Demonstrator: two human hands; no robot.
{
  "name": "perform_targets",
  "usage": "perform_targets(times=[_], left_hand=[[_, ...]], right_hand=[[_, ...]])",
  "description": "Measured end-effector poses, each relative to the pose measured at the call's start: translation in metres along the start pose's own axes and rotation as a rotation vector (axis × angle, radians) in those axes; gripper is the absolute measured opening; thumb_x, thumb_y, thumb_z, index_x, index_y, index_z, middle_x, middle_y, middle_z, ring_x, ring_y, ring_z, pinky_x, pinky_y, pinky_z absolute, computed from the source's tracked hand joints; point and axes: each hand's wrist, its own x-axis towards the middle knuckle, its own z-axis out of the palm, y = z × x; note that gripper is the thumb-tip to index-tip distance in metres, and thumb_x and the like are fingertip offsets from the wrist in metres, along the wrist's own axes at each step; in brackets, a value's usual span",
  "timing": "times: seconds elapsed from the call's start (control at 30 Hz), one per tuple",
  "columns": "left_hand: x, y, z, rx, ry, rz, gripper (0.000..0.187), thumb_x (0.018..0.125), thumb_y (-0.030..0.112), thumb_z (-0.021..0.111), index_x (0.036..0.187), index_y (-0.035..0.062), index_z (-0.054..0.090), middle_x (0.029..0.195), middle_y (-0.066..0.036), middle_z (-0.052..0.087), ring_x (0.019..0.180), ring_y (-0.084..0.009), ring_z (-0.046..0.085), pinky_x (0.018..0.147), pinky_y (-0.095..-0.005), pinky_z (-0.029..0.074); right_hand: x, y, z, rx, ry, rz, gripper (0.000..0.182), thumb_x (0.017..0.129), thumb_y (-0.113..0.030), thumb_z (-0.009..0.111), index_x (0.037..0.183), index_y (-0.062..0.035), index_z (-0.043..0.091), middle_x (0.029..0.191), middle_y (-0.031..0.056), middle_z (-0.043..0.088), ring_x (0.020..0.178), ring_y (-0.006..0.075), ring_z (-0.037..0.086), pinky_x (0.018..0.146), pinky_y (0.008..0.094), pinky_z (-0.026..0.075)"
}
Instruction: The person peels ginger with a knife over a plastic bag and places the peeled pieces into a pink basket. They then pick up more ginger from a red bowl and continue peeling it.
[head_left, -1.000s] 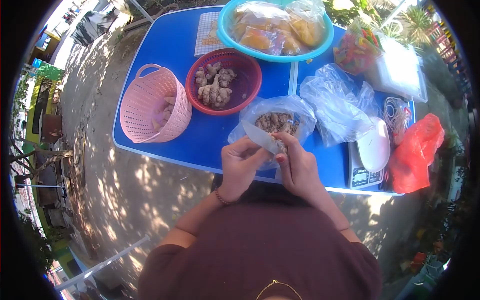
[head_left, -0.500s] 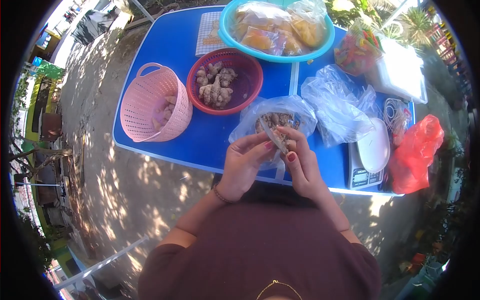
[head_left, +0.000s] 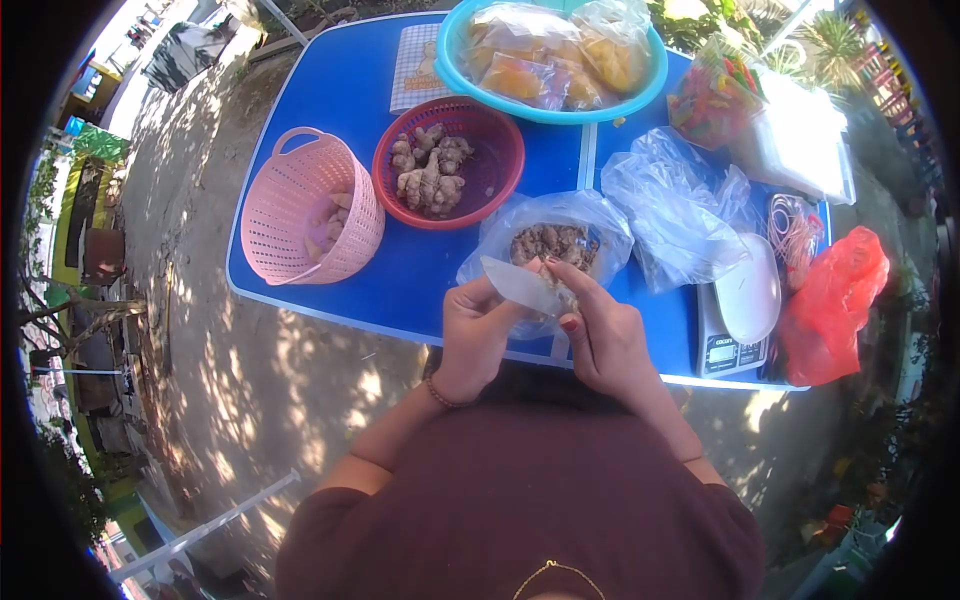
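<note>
My left hand (head_left: 475,335) is closed on a knife, whose pale, broad blade (head_left: 522,286) points up and to the left. My right hand (head_left: 607,335) pinches a small piece of ginger (head_left: 563,295) against the blade. Both hands are over the table's near edge, just in front of an open clear plastic bag (head_left: 612,232) holding brown peelings (head_left: 552,243). Knobbly ginger roots (head_left: 432,187) lie in a red basket (head_left: 507,150). Pale pieces (head_left: 330,225) sit inside a pink basket (head_left: 300,185) at the left.
On the blue table (head_left: 330,80) stand a turquoise basin (head_left: 655,75) of bagged food, a crumpled clear bag (head_left: 665,215) and a kitchen scale (head_left: 732,355). A red plastic bag (head_left: 835,310), white containers (head_left: 795,135) and a bag of colourful pieces (head_left: 715,100) are at the right.
The blade has turned from edge-on to show its broad face, tipping further left. My left hand has shifted slightly down and left; my right hand still holds the piece.
</note>
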Motion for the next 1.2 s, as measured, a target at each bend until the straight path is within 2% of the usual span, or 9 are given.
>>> perform_targets(times=[0.27, 0.33, 0.43, 0.53, 0.67, 0.73, 0.83, 1.07, 1.2], left_hand=[[0.002, -0.004, -0.001, 0.015, 0.042, -0.043, 0.025, 0.086, 0.002, 0.064, 0.110, -0.0023, 0.064, 0.101, -0.008, 0.067, 0.088, -0.0096, 0.062, 0.080, -0.0232, 0.050], [0.000, -0.009, -0.004, 0.020, -0.035, -0.053, 0.023, 0.085, 0.002, 0.065, 0.108, -0.0034, 0.065, 0.101, -0.009, 0.067, 0.088, -0.0102, 0.063, 0.080, -0.0237, 0.050], [0.001, -0.006, 0.003, -0.039, -0.046, -0.077, 0.019, 0.085, 0.002, 0.065, 0.103, -0.0048, 0.064, 0.100, -0.011, 0.067, 0.089, -0.0119, 0.063, 0.080, -0.0249, 0.051], [0.003, -0.003, 0.002, -0.087, -0.017, -0.096, 0.017, 0.086, 0.000, 0.062, 0.102, -0.0052, 0.063, 0.101, -0.014, 0.066, 0.090, -0.0169, 0.065, 0.082, -0.0302, 0.054], [0.001, -0.006, -0.005, -0.148, -0.036, -0.132, 0.018, 0.087, 0.002, 0.062, 0.104, -0.0045, 0.062, 0.102, -0.015, 0.066, 0.093, -0.0195, 0.066, 0.085, -0.0336, 0.055], [-0.002, -0.003, -0.001, -0.144, 0.009, -0.147, 0.016, 0.086, 0.005, 0.064, 0.100, -0.0040, 0.064, 0.097, -0.012, 0.067, 0.088, -0.0158, 0.065, 0.082, -0.0289, 0.053], [-0.004, 0.001, 0.005, -0.129, 0.046, -0.173, 0.016, 0.086, 0.007, 0.065, 0.098, -0.0033, 0.065, 0.094, -0.011, 0.067, 0.086, -0.0138, 0.065, 0.080, -0.0264, 0.052], [-0.010, -0.004, 0.008, -0.094, 0.032, -0.165, 0.016, 0.086, 0.007, 0.066, 0.097, -0.0032, 0.066, 0.095, -0.010, 0.068, 0.086, -0.0138, 0.065, 0.079, -0.0255, 0.052], [-0.009, -0.006, 0.004, -0.097, 0.006, -0.171, 0.014, 0.085, 0.004, 0.065, 0.097, -0.0029, 0.065, 0.096, -0.011, 0.067, 0.088, -0.0160, 0.065, 0.082, -0.0282, 0.053]], right_hand=[[0.000, 0.002, 0.009, -0.005, 0.035, 0.026, 0.038, 0.096, -0.027, 0.046, 0.127, -0.0043, 0.044, 0.097, 0.0169, 0.063, 0.067, 0.0332, 0.063, 0.053, 0.0386, 0.049], [0.000, 0.003, 0.010, 0.037, 0.036, 0.060, 0.037, 0.097, -0.026, 0.044, 0.126, -0.0034, 0.043, 0.093, 0.0177, 0.063, 0.068, 0.0333, 0.064, 0.054, 0.0392, 0.049], [0.000, 0.008, 0.009, 0.157, -0.007, 0.152, 0.036, 0.098, -0.028, 0.041, 0.124, -0.0021, 0.043, 0.086, 0.0185, 0.063, 0.072, 0.0330, 0.064, 0.056, 0.0376, 0.048], [-0.001, 0.003, -0.001, 0.548, -0.131, 0.380, 0.040, 0.099, -0.032, 0.039, 0.125, -0.0022, 0.042, 0.080, 0.0183, 0.062, 0.073, 0.0331, 0.065, 0.059, 0.0361, 0.047], [-0.002, 0.000, -0.003, 0.494, -0.125, 0.251, 0.042, 0.099, -0.034, 0.039, 0.129, -0.0042, 0.038, 0.080, 0.0170, 0.061, 0.071, 0.0343, 0.064, 0.061, 0.0363, 0.046], [-0.004, 0.001, 0.003, 0.401, -0.051, 0.131, 0.043, 0.099, -0.034, 0.040, 0.131, -0.0051, 0.037, 0.080, 0.0171, 0.061, 0.070, 0.0351, 0.063, 0.060, 0.0374, 0.047], [-0.008, 0.002, -0.001, 0.250, -0.096, 0.131, 0.043, 0.098, -0.032, 0.041, 0.131, -0.0059, 0.036, 0.083, 0.0180, 0.062, 0.069, 0.0365, 0.063, 0.059, 0.0393, 0.047], [-0.010, 0.001, 0.001, 0.074, -0.020, 0.063, 0.035, 0.097, -0.029, 0.043, 0.121, -0.0031, 0.044, 0.083, 0.0176, 0.063, 0.062, 0.0341, 0.062, 0.051, 0.0384, 0.047], [-0.011, 0.005, 0.012, 0.043, 0.059, 0.062, 0.034, 0.098, -0.029, 0.042, 0.119, -0.0019, 0.045, 0.082, 0.0169, 0.062, 0.060, 0.0329, 0.061, 0.050, 0.0372, 0.046]])
